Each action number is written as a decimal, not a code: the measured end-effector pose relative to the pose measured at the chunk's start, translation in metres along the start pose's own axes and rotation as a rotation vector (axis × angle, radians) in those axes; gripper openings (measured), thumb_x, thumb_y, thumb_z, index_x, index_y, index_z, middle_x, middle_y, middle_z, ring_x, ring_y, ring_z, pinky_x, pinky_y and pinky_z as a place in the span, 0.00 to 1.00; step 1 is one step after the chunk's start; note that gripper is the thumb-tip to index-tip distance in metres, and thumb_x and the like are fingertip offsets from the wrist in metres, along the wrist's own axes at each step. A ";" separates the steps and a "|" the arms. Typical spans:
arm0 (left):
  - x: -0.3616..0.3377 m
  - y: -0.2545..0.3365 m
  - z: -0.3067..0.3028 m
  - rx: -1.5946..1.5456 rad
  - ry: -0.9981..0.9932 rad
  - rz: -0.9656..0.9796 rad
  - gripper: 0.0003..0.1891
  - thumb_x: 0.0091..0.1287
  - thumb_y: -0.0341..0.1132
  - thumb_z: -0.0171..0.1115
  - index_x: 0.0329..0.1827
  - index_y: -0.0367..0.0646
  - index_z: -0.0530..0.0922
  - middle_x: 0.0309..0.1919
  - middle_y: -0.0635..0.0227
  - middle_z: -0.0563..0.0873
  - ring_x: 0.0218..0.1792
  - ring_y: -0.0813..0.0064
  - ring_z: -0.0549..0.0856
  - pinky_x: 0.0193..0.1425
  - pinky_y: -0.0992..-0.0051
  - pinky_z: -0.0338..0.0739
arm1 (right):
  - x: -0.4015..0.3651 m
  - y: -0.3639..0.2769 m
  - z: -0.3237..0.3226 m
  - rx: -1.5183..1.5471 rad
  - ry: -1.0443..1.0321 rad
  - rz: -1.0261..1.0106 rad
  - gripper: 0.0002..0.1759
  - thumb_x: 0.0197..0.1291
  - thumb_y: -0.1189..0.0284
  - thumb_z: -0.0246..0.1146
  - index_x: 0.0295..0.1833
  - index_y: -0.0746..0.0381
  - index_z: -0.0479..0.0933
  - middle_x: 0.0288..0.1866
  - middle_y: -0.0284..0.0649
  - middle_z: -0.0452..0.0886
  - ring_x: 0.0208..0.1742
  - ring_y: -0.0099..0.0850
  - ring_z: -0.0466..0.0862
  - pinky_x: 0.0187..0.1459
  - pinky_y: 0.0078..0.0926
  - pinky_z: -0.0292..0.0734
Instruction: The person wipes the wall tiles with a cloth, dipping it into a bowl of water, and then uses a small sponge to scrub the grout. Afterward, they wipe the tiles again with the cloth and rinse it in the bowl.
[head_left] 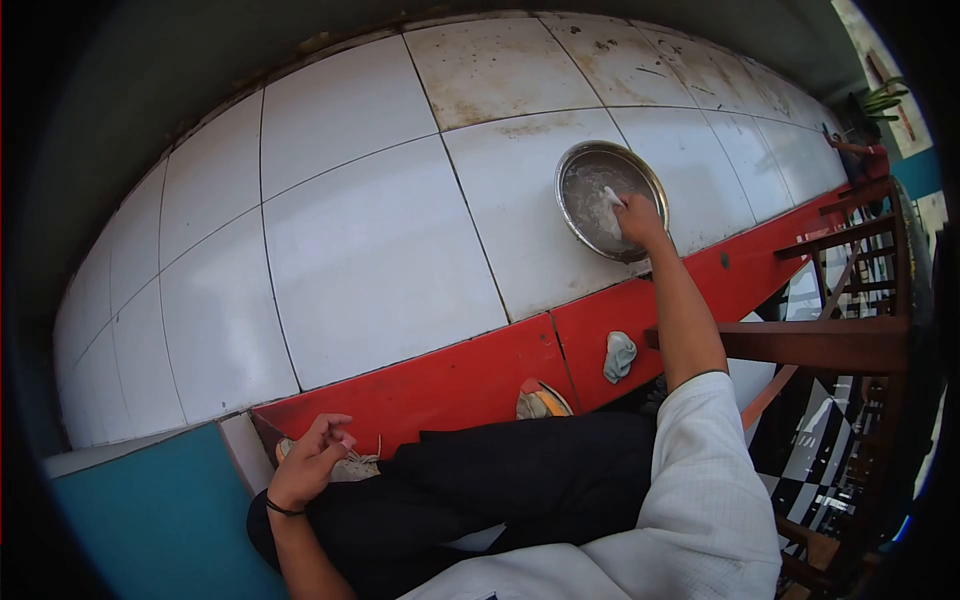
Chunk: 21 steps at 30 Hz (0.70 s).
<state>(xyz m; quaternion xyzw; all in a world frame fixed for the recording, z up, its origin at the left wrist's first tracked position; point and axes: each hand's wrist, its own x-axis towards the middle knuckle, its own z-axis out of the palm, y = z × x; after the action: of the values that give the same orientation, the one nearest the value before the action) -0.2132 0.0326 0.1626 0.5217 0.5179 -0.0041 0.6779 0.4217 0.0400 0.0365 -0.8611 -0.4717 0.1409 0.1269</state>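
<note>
A round metal basin [661, 190] holding cloudy, greyish water stands on the white tiles. My right hand [640, 220] reaches over its near rim, fingers closed round a small white object [613, 196] whose kind I cannot make out. Pale suds float around it. Above my knee, my left hand [312, 465] hangs with fingers loosely bent and apart, holding nothing. A crumpled grey-blue cloth [620, 357] lies on the red ledge [480, 363], nearer to me than the basin. Beside the ledge shows part of an orange and cream shoe [545, 398].
White floor tiles [370, 255] spread ahead, with brown stains on the far ones. Dark wooden furniture [820, 345] stands close on my right. A teal block [160, 520] is at lower left. Another person [866, 160] in red is at far right.
</note>
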 end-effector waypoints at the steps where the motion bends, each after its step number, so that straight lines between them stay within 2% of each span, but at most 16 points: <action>1: 0.000 -0.003 -0.001 -0.008 -0.015 -0.001 0.18 0.73 0.25 0.54 0.65 0.38 0.73 0.48 0.67 0.80 0.50 0.78 0.80 0.57 0.77 0.75 | 0.001 0.005 0.000 0.269 0.002 0.097 0.16 0.65 0.70 0.58 0.52 0.68 0.81 0.42 0.56 0.87 0.47 0.54 0.87 0.53 0.47 0.80; 3: 0.002 -0.011 -0.005 -0.023 -0.046 0.007 0.19 0.70 0.22 0.51 0.63 0.38 0.74 0.48 0.66 0.80 0.51 0.77 0.80 0.57 0.77 0.75 | 0.005 0.014 0.000 0.807 0.013 0.286 0.19 0.64 0.69 0.58 0.56 0.69 0.79 0.46 0.50 0.88 0.48 0.48 0.87 0.55 0.42 0.80; 6: 0.002 -0.013 -0.005 -0.036 -0.056 0.005 0.21 0.66 0.20 0.47 0.61 0.38 0.74 0.50 0.65 0.80 0.52 0.76 0.80 0.57 0.76 0.76 | -0.008 0.004 -0.018 1.695 0.151 0.378 0.23 0.64 0.66 0.55 0.60 0.70 0.76 0.53 0.45 0.85 0.53 0.44 0.85 0.60 0.43 0.79; 9: 0.001 -0.011 -0.004 -0.017 -0.055 0.020 0.21 0.66 0.20 0.47 0.62 0.39 0.74 0.50 0.64 0.80 0.51 0.76 0.80 0.57 0.76 0.76 | -0.010 -0.001 -0.038 1.998 0.223 0.272 0.28 0.61 0.64 0.51 0.62 0.71 0.73 0.56 0.53 0.82 0.57 0.52 0.82 0.65 0.53 0.75; 10: 0.000 -0.011 -0.004 -0.014 -0.051 0.024 0.21 0.66 0.20 0.47 0.62 0.39 0.74 0.50 0.64 0.80 0.50 0.76 0.80 0.57 0.76 0.76 | -0.019 -0.021 -0.057 2.169 0.171 0.264 0.28 0.60 0.65 0.48 0.61 0.71 0.73 0.55 0.55 0.83 0.57 0.56 0.82 0.66 0.57 0.73; 13: -0.002 -0.008 -0.004 0.001 -0.032 0.035 0.22 0.66 0.20 0.47 0.63 0.39 0.74 0.50 0.64 0.80 0.48 0.77 0.80 0.56 0.76 0.76 | -0.028 -0.044 -0.083 1.990 0.166 0.147 0.26 0.66 0.59 0.49 0.57 0.70 0.74 0.48 0.52 0.83 0.52 0.53 0.82 0.61 0.52 0.75; 16: -0.003 -0.006 -0.002 0.018 -0.023 0.040 0.22 0.66 0.21 0.47 0.64 0.39 0.73 0.50 0.64 0.80 0.47 0.77 0.80 0.56 0.76 0.76 | -0.017 -0.037 -0.078 1.949 -0.033 0.191 0.32 0.73 0.45 0.49 0.50 0.67 0.75 0.37 0.42 0.78 0.41 0.38 0.79 0.51 0.41 0.76; 19: -0.003 -0.007 -0.002 0.014 -0.012 0.054 0.23 0.65 0.21 0.47 0.64 0.38 0.73 0.49 0.64 0.81 0.48 0.76 0.80 0.56 0.75 0.76 | -0.010 -0.041 -0.080 1.905 0.025 0.155 0.37 0.71 0.34 0.48 0.42 0.63 0.72 0.27 0.33 0.69 0.27 0.28 0.69 0.35 0.34 0.68; 20: -0.004 -0.005 -0.001 0.014 -0.004 0.054 0.23 0.64 0.20 0.47 0.64 0.38 0.74 0.48 0.64 0.82 0.48 0.76 0.80 0.57 0.75 0.76 | -0.007 -0.048 -0.077 1.921 0.143 0.206 0.35 0.73 0.35 0.49 0.37 0.59 0.70 0.23 0.30 0.65 0.20 0.23 0.63 0.25 0.28 0.60; 21: -0.005 -0.005 -0.001 0.015 0.001 0.053 0.24 0.63 0.20 0.47 0.64 0.38 0.74 0.47 0.64 0.82 0.49 0.76 0.80 0.58 0.74 0.77 | -0.003 -0.046 -0.071 1.857 0.094 0.308 0.34 0.73 0.36 0.49 0.37 0.58 0.69 0.22 0.30 0.64 0.19 0.23 0.61 0.24 0.27 0.58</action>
<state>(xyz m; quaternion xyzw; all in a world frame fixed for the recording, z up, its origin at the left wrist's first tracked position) -0.2189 0.0282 0.1633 0.5403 0.5042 0.0103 0.6736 0.4103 0.0555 0.1190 -0.4732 -0.0460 0.4409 0.7613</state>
